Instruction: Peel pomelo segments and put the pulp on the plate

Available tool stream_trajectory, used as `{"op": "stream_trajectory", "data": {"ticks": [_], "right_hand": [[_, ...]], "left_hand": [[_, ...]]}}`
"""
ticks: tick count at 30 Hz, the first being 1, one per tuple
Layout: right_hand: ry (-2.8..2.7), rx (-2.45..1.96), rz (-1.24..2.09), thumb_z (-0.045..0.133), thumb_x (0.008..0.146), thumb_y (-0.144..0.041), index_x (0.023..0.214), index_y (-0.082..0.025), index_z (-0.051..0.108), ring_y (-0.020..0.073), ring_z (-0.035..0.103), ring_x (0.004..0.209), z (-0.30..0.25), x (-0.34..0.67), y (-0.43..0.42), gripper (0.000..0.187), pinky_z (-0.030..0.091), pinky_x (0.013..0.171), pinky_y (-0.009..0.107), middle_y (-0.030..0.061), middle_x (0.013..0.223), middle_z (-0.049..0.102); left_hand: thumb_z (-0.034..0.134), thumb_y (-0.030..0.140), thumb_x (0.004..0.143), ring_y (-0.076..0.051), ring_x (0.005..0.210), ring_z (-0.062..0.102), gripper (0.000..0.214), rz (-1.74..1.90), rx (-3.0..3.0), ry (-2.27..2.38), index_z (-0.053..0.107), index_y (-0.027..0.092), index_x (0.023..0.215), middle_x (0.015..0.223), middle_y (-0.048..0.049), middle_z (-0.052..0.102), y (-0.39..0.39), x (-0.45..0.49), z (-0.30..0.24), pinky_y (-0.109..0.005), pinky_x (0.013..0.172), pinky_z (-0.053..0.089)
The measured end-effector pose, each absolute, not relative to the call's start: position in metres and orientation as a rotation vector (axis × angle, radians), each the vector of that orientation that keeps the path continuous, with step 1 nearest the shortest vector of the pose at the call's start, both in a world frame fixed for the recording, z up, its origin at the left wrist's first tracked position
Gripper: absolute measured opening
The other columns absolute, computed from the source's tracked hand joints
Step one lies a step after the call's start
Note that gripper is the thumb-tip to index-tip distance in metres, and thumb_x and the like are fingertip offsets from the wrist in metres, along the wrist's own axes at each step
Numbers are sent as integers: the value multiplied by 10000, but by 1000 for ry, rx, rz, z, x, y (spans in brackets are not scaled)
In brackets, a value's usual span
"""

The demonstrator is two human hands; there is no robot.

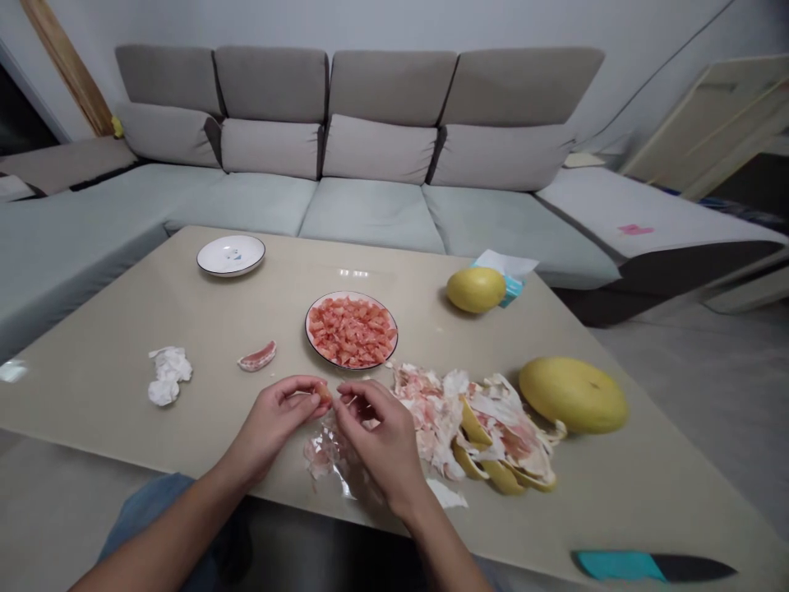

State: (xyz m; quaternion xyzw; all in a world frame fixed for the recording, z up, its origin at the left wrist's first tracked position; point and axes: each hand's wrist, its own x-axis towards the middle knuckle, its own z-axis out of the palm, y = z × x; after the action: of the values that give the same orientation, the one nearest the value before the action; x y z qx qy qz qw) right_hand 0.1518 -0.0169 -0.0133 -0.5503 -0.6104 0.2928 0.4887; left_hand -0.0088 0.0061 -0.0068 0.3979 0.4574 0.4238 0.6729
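Close to the table's near edge, my left hand (280, 419) pinches a small piece of pink pomelo flesh (322, 393) between thumb and fingers. My right hand (382, 432) is right beside it, thumb and fingertips drawn together at the piece; whether anything is in them is hidden. Just beyond both hands stands a dark-rimmed plate (314, 349) heaped with peeled pomelo flesh (352, 329). An unpeeled pomelo segment (257, 357) lies to the left. Against my right hand's outer side spreads a pile of membranes and rind (474, 427). Scraps on clear plastic (329, 452) lie below my hands.
A whole pomelo (573, 395) sits at the right, and another yellow fruit (476, 289) by a tissue pack (511, 288). A knife (653, 566) with a teal handle lies near right. Crumpled tissue (168, 375) and a second plate (215, 257) are left. Behind stands a sofa (370, 210).
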Motion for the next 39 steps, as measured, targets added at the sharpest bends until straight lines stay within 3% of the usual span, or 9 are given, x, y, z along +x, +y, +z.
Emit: {"op": "stream_trajectory", "data": {"ticks": [11,15,20,24,27,30,33,36,39], "right_hand": [[-1569,-1391,636,581,852,-196,798,-219,661,167,581,663,-15,150,-17,99,440,614,275,21,744,640],[-1533,-1446,661,546,849,-181,833,-212,668,179,604,711,-15,158,-16,126,453,648,282,38,814,665],[-1672,-1627,795,632,820,-307,576,-222,630,181,550,565,-24,165,-16,259,388,548,285,20,593,622],[-1646,-1558,743,635,796,-215,700,-238,677,188,580,648,-25,167,-16,107,407,608,287,26,733,671],[-1613,-1604,743,595,859,-319,556,-227,618,188,550,592,-19,169,-15,318,401,601,299,22,592,609],[-1463,-1475,890,518,916,-355,846,-241,708,209,622,754,-12,169,-16,232,461,697,313,47,839,697],[-1325,-1342,1154,560,899,-389,1114,-262,657,205,654,847,-9,165,-17,268,502,737,311,53,1048,699],[-1296,-1313,1262,673,818,-383,1065,-239,666,192,653,749,-9,161,-18,285,507,652,289,45,932,714],[-1291,-1336,1242,682,804,-351,919,-213,699,178,637,684,-7,158,-18,181,489,614,276,33,802,708]], "left_hand": [[749,293,744,-215,921,666,224,986,1112,1066,717,154,916,940,-77,717,4,-5,-11,-351,884,536],[761,304,736,-208,897,667,268,964,1032,1053,695,147,944,907,-74,727,5,-6,-9,-350,873,535],[759,282,749,-153,797,653,248,969,1036,1043,653,156,934,884,-52,721,6,-7,-8,-286,801,527],[767,284,740,-153,784,649,221,969,1050,1039,648,154,873,875,-55,724,6,-7,-7,-271,778,516],[771,286,735,-154,785,651,215,961,1047,1043,652,157,860,857,-50,725,6,-7,-7,-274,791,509],[779,290,723,-158,780,654,215,957,1044,1045,658,162,847,849,-48,725,6,-7,-8,-278,790,507],[774,284,727,-160,790,651,210,956,1062,1048,659,163,855,852,-43,714,6,-7,-8,-275,787,506],[772,268,726,-159,809,646,205,962,1094,1051,655,163,859,854,-33,696,6,-7,-8,-266,785,508],[760,264,733,-156,800,645,196,947,1116,1053,652,166,865,839,-25,684,6,-6,-7,-267,781,517]]}}
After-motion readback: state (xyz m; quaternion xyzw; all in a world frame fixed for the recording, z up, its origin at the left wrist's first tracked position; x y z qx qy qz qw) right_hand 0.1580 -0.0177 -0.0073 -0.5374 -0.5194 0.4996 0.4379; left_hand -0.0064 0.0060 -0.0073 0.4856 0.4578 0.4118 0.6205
